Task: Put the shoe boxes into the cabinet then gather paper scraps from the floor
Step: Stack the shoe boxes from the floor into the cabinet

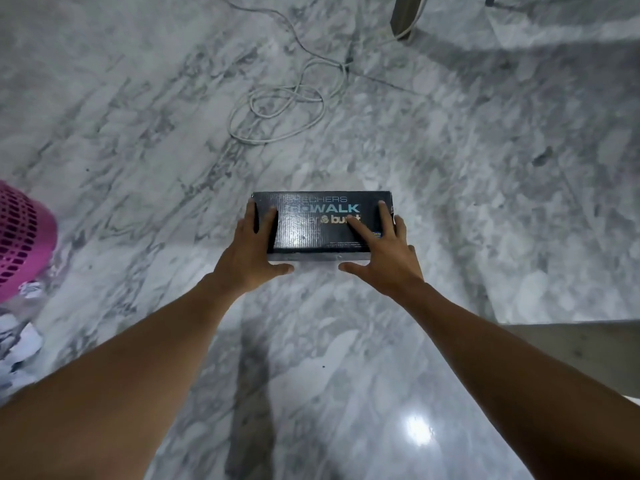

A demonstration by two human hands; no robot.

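A black shoe box (311, 230) with blue and orange lettering on its lid lies flat on the marble floor in the middle of the view. My left hand (251, 251) grips its left end, fingers over the lid and edge, thumb against the near side. At the right end my right hand (388, 251) holds it the same way, fingers spread on the lid, thumb on the near side. Crumpled white paper scraps (24, 337) lie on the floor at the far left. No cabinet is in view.
A pink perforated basket (20, 237) stands at the left edge, just above the scraps. A looped white cable (277, 109) lies on the floor beyond the box. A furniture leg (405, 15) stands at the top right. A pale ledge (571, 348) runs along the right.
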